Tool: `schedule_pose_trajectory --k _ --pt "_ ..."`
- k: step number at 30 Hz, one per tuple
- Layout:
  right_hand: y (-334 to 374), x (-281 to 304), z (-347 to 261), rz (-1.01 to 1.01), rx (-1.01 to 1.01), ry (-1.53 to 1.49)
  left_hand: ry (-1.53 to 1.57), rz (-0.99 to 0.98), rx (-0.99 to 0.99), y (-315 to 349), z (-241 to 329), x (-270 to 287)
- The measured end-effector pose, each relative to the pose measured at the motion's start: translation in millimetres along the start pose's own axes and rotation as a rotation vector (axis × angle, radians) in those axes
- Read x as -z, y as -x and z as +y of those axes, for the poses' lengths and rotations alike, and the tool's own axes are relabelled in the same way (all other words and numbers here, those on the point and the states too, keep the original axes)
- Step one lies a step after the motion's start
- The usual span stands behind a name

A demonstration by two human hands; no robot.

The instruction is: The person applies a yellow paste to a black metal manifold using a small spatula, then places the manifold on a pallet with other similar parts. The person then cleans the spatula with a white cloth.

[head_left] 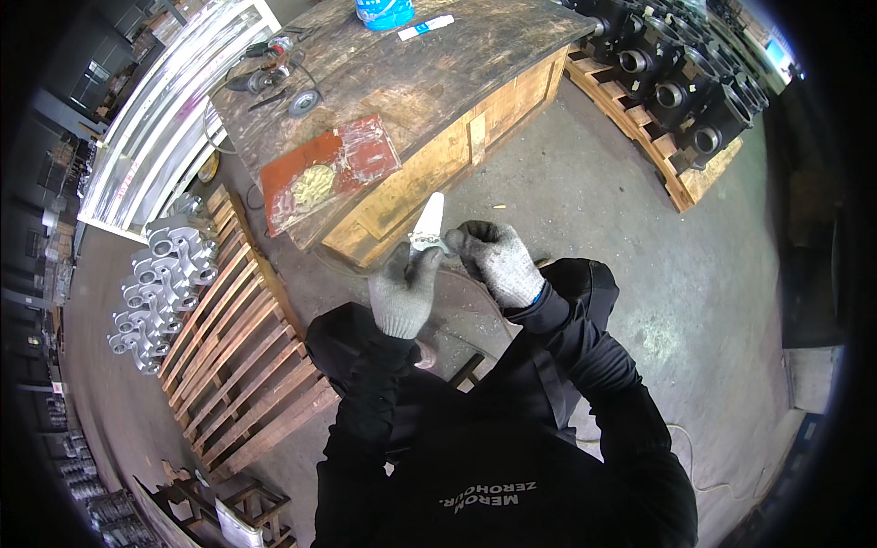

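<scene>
My left hand (403, 290), in a grey-white work glove, is closed around the lower end of a white tapered piece (430, 216). Its rounded tip points away from me; whether it is a tube or a spatula I cannot tell. Close on its right, my gloved right hand (502, 265) has its fingers curled together in a pinch near the lower end. What those fingers hold is hidden. Beyond my hands, a reddish-brown board (365, 151) carries a spread heap of pale yellow paste (313, 184).
The board lies at the near corner of a worn wooden workbench (402, 87). A power grinder (260, 78), a loose disc (304, 102), a white-blue tube (426, 27) and a blue container (384, 13) sit there. Pallets with silver castings (169, 265) and black castings (681, 91) flank it.
</scene>
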State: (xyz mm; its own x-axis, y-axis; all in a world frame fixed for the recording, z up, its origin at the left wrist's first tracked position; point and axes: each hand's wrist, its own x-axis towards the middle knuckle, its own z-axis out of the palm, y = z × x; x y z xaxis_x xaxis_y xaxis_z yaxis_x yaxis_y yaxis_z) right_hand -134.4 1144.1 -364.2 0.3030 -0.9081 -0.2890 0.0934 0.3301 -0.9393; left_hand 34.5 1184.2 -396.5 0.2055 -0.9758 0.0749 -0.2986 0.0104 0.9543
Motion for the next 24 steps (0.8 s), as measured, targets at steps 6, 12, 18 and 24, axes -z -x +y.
schedule_pose_trajectory --k 6,12,18,24 --pt "0 -9 9 0.059 0.093 -0.018 0.152 0.103 -0.046 2 -2 -7" --pt "-7 -20 12 0.100 0.120 -0.066 0.188 0.145 -0.027 -5 -4 -12" --pt "-5 -2 -3 -0.071 0.044 0.021 -0.180 -0.088 -0.106 -6 6 8" --pt "-1 -1 -11 -0.049 0.038 0.091 -0.114 -0.063 -0.262 -8 7 5"
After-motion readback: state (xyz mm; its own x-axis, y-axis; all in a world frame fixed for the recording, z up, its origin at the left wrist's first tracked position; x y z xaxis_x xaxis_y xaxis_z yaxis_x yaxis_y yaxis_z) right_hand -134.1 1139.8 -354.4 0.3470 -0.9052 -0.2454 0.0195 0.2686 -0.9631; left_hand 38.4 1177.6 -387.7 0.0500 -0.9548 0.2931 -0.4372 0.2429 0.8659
